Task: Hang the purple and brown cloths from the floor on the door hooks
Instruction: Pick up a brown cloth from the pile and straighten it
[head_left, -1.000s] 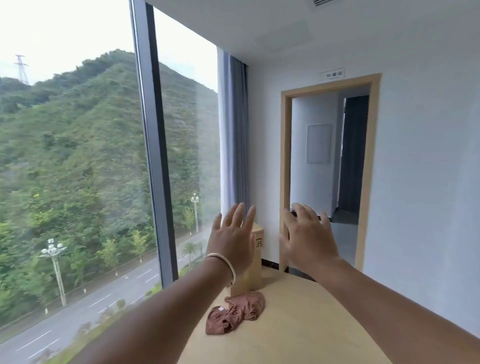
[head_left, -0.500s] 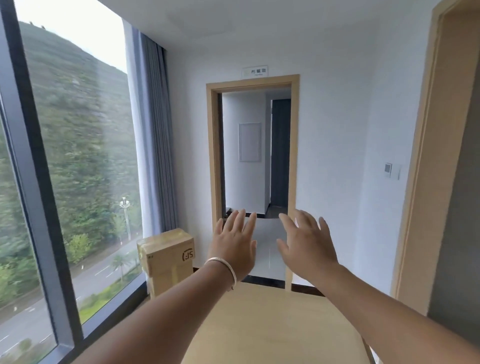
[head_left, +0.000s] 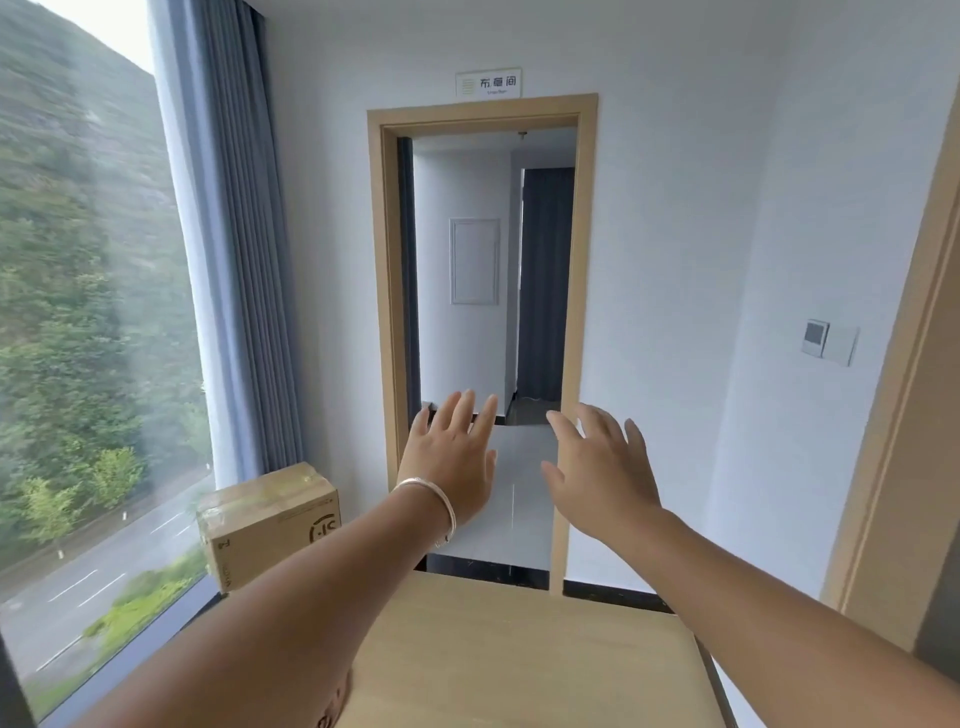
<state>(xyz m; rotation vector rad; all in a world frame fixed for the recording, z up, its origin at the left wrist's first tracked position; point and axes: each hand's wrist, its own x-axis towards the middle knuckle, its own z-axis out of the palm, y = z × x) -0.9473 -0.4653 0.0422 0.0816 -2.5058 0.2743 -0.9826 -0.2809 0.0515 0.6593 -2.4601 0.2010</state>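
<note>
Both bare arms reach forward over a pale wooden tabletop (head_left: 519, 654), palms turned away from the camera; the left hand (head_left: 451, 462), with a thin silver bangle (head_left: 434, 501) round its wrist, has its fingers straight and slightly spread, grasping nothing; the right hand (head_left: 602, 475) is just beside it, apart from it, its fingers likewise released and fanned, holding nothing. Past the fingertips of both hands stands an open doorway with a light wooden frame (head_left: 387, 312); a small white sign with dark characters (head_left: 488, 83) sits on the wall above that frame; beyond the fingertips, through the opening, a white wall panel (head_left: 474, 261) and a dark grey curtain (head_left: 543, 280) show in the next room. To the left of the left hand's fingers and lower, a taped brown cardboard box (head_left: 270, 525) stands by the large window (head_left: 88, 338); a blue-grey pleated curtain (head_left: 234, 234) hangs above the box. To the right of the right hand's fingers, well apart, a small grey wall switch plate (head_left: 828, 342) is fixed to the white wall; further right runs a second light wooden door frame (head_left: 904, 415). A small reddish-brown scrap of the brown cloth (head_left: 332, 712) shows at the bottom edge beneath the left forearm, near the tabletop's left edge; most of it is hidden; the purple cloth cannot be made out, nor the door hooks.
</note>
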